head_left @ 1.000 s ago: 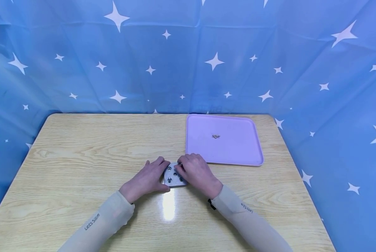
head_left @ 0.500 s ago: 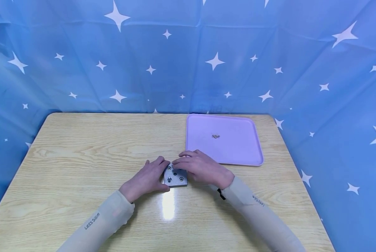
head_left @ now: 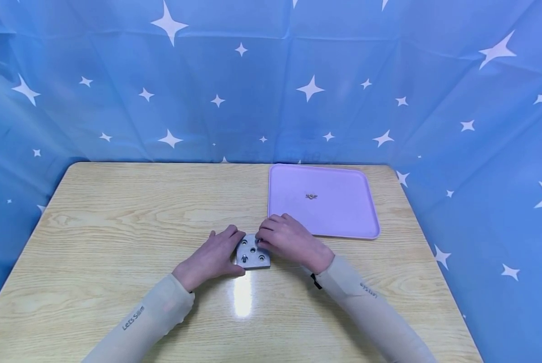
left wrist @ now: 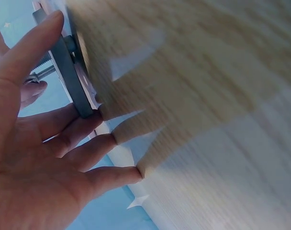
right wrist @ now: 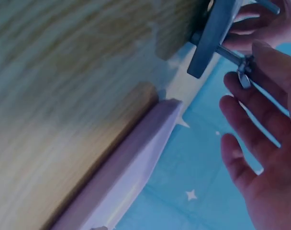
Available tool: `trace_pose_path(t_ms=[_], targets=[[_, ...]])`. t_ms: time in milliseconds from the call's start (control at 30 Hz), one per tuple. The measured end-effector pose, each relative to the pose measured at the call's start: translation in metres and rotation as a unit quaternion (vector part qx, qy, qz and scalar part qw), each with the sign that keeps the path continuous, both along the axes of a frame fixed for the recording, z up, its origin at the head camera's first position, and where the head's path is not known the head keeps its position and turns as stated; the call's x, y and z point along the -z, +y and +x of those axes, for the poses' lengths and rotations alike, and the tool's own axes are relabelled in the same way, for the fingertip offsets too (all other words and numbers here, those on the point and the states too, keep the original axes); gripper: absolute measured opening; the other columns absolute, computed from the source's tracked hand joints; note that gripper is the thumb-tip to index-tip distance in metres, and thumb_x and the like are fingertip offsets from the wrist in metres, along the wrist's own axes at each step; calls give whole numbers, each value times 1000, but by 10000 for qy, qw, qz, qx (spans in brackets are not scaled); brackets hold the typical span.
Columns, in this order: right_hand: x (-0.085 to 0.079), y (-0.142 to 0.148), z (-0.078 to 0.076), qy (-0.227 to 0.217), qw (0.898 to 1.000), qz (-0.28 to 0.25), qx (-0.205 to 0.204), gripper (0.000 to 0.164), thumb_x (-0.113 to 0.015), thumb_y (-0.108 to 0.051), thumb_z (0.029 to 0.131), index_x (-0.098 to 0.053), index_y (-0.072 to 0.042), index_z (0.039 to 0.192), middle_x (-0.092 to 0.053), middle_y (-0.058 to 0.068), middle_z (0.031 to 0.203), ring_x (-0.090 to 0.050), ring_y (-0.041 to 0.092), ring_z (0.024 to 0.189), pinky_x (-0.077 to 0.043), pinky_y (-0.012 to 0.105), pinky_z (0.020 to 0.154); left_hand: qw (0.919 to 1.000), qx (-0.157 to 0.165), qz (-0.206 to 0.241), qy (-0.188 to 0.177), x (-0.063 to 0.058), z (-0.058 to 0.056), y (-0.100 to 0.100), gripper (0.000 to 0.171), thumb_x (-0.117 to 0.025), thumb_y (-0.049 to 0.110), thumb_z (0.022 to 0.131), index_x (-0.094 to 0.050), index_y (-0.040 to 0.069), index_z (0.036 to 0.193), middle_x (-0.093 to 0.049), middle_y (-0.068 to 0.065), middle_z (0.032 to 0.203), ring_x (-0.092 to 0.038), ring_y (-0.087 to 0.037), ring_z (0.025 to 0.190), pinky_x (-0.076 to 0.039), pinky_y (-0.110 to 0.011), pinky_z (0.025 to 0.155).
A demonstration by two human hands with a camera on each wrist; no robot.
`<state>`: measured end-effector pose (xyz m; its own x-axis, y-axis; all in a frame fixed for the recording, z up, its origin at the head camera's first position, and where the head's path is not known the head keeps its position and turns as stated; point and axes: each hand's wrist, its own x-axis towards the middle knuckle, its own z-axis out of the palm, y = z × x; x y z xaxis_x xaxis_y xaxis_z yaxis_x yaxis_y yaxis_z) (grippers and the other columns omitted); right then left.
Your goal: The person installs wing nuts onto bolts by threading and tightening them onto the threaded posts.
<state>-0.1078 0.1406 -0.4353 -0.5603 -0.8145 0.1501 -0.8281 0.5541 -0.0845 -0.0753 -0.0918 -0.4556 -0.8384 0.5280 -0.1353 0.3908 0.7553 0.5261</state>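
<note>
A grey metal plate [head_left: 254, 262] with several holes lies on the table, raised on short feet in the wrist views. My left hand [head_left: 213, 253] holds its left side, thumb on the front edge and fingers at the back. One bolt [head_left: 244, 258] stands up at the plate's front left. At the back right corner, my right hand [head_left: 290, 241] has thumb and fingertips at a wing nut [right wrist: 243, 76], which sits on an upright threaded bolt [right wrist: 229, 55]. Those fingers hide this bolt's top in the head view.
A shallow purple tray [head_left: 325, 222] sits behind and right of the plate. Several small brass-coloured pieces [head_left: 311, 196] lie in it. The wooden table [head_left: 130, 222] ends at a blue star-patterned curtain [head_left: 198, 65].
My right hand shifted outward with its fingers spread over the plate, then curled back in at the back right bolt. The left hand and the plate stay in place.
</note>
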Motion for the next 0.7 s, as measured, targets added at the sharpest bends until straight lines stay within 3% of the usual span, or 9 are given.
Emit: trace_pose_path(t_ms=[167, 400, 567, 700], targets=[[5, -5, 2, 41, 9995, -155, 259, 10, -71, -24, 99, -75, -15, 102, -70, -4, 96, -63, 15, 88, -51, 32, 76, 10000, -16, -16, -22, 0, 0, 1, 82, -95, 30, 73, -57, -3, 138, -57, -8, 121, -60, -23, 108, -40, -71, 104], [9, -15, 7, -399, 9938, -608, 836, 10, -69, -16, 99, -71, -10, 91, -64, -2, 78, -56, 10, 65, -52, 29, 65, 10000, -10, -89, 2, 0, 0, 1, 84, -95, 32, 72, -57, -3, 138, -57, -9, 121, -60, -24, 107, -41, -71, 103], [14, -21, 12, -478, 9862, -957, 1260, 9, -69, -12, 96, -69, -8, 88, -62, -4, 74, -55, 7, 61, -48, 24, 54, 10000, -24, -47, 16, 0, 0, 1, 82, -95, 31, 72, -58, -3, 137, -57, -8, 119, -60, -23, 104, -42, -71, 102], [17, -22, 14, -422, 9837, -1042, 1404, 9, -69, -13, 97, -71, -6, 94, -67, 0, 79, -61, 9, 64, -52, 26, 55, 10000, 2, -33, 55, 0, 0, 1, 82, -96, 31, 71, -59, -3, 136, -57, -8, 118, -59, -22, 103, -43, -70, 101]])
